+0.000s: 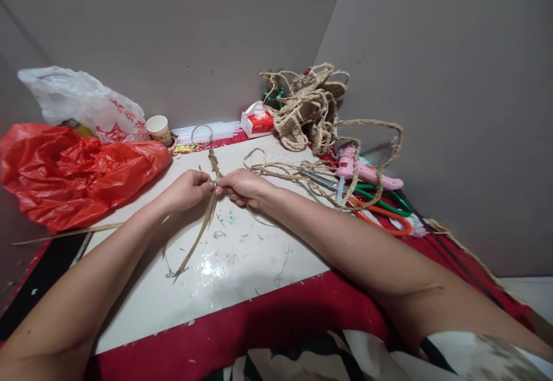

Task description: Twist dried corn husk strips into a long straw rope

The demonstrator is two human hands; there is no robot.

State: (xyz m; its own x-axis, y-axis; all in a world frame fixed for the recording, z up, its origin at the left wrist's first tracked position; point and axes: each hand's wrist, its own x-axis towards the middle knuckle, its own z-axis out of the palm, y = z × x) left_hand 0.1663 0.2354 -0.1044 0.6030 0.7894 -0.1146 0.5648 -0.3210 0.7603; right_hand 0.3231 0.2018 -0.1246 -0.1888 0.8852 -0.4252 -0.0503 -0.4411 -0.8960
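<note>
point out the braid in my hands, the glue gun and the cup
Braid [214, 162]: head view, on its plaited far end
Glue gun [344, 166]: head view, on its pink body
Cup [161, 135]: head view, on its outer wall

1 left hand [193, 188] and 1 right hand [241, 187]; 1 white bag [80, 100] and 1 red bag [78, 174] at left; 1 cup [159, 132], 1 metal ring [211, 135], 1 tissue pack [258, 124] far; 1 glue gun [368, 173] at right.
</note>
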